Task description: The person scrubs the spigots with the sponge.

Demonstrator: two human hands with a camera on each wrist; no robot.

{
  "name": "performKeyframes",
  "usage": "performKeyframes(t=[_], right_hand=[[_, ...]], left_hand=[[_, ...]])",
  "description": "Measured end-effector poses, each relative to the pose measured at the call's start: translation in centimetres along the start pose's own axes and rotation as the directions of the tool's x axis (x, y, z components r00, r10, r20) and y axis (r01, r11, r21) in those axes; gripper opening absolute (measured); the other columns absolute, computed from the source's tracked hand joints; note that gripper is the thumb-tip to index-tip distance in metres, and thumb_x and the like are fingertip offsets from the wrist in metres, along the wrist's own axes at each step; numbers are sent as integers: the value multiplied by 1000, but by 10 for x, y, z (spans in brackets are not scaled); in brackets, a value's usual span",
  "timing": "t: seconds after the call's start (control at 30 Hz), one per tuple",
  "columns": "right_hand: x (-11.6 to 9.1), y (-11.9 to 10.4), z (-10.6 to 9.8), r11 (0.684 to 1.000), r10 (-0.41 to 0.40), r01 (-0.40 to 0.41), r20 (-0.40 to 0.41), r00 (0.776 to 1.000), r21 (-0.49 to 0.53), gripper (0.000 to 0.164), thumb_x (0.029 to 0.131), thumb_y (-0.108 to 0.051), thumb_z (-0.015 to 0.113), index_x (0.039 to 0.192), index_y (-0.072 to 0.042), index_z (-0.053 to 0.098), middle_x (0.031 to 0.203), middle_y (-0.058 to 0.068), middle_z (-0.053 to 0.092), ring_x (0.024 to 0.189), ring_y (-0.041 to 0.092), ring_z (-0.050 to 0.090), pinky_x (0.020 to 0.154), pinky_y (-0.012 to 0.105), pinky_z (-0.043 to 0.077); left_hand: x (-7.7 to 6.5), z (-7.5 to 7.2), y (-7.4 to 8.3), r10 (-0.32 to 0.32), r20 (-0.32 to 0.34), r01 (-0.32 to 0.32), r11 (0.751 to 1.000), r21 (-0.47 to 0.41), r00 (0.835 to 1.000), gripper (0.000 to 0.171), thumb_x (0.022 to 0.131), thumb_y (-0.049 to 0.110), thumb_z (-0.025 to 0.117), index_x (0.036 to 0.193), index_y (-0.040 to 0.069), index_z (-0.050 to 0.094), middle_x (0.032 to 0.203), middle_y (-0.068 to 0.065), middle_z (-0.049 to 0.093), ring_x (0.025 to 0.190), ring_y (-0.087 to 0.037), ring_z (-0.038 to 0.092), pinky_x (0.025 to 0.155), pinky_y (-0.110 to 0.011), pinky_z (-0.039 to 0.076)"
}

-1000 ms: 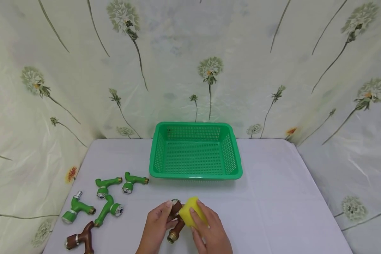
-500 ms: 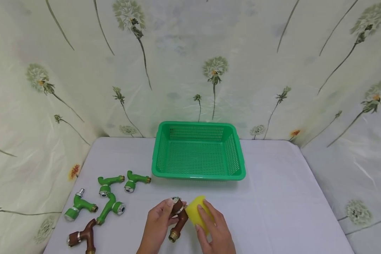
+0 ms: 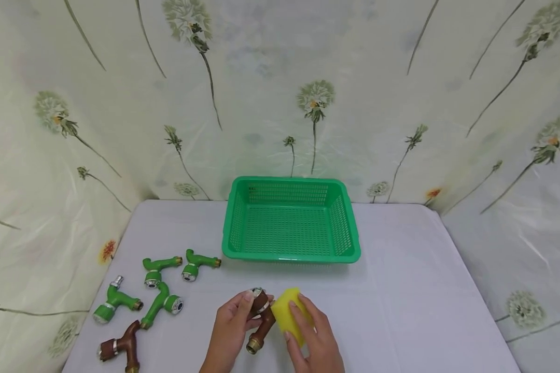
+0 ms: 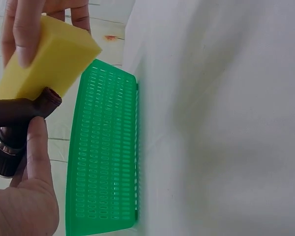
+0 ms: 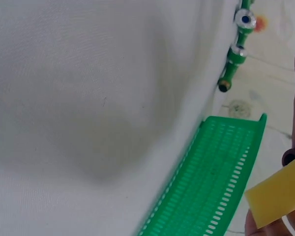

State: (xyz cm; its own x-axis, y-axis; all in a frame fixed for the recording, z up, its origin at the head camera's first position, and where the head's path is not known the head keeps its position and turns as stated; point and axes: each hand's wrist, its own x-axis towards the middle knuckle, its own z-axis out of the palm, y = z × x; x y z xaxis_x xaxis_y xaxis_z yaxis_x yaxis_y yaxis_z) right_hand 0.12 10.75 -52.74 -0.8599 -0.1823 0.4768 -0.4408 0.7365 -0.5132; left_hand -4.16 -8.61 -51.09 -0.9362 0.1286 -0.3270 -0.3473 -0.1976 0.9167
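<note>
My left hand grips a brown tap by its knob end, with the brass threaded end pointing down toward me. In the left wrist view the tap shows dark, its spout mouth resting against the sponge. A yellow sponge is pinched between the thumb and fingers of my right hand, right beside the tap. The left wrist view shows the sponge as a thick block, tilted, with fingers over its top. Only the sponge's corner and some fingertips appear at the right wrist view's edge.
A green plastic basket stands at the back middle of the white-covered table. Several green taps lie at the left. Another brown tap lies near the front left. A flower-printed sheet hangs behind.
The right hand has drawn the sponge off the tap's body, slightly to the right, leaving more of the tap showing. The left hand keeps its hold. The view shifted slightly.
</note>
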Motion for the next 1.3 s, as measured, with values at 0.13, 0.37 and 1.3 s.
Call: performKeyframes(t=[0.13, 0.37, 1.3], right_hand=[[-3, -8, -1, 1000, 15, -16, 19, 1000, 21, 64, 85, -26, 73, 143, -25, 47, 146, 0, 40, 122, 12, 48, 101, 10, 34], [-9, -13, 3, 980, -138, 142, -39, 990, 141, 59, 86, -24, 72, 140, -12, 50, 144, 11, 43, 121, 21, 50, 104, 13, 34], [-6, -9, 4, 972, -229, 232, -70, 971, 35, 48, 93, -35, 63, 135, -16, 56, 140, 13, 46, 122, 24, 48, 108, 18, 31]], left_hand=[[0, 0, 0, 1, -15, -1, 1000, -3, 1000, 59, 96, 52, 51, 126, 2, 59, 117, -9, 68, 108, -21, 64, 84, -32, 55], [-2, 0, -1, 26, -17, -26, 999, -23, 1000, 59, 96, 50, 51, 128, 1, 57, 118, -10, 67, 110, -21, 64, 86, -32, 55], [1, -2, 0, -1, -68, 4, 999, 41, 998, 57, 95, 53, 51, 124, 5, 61, 116, -7, 68, 109, -19, 64, 83, -31, 56]])
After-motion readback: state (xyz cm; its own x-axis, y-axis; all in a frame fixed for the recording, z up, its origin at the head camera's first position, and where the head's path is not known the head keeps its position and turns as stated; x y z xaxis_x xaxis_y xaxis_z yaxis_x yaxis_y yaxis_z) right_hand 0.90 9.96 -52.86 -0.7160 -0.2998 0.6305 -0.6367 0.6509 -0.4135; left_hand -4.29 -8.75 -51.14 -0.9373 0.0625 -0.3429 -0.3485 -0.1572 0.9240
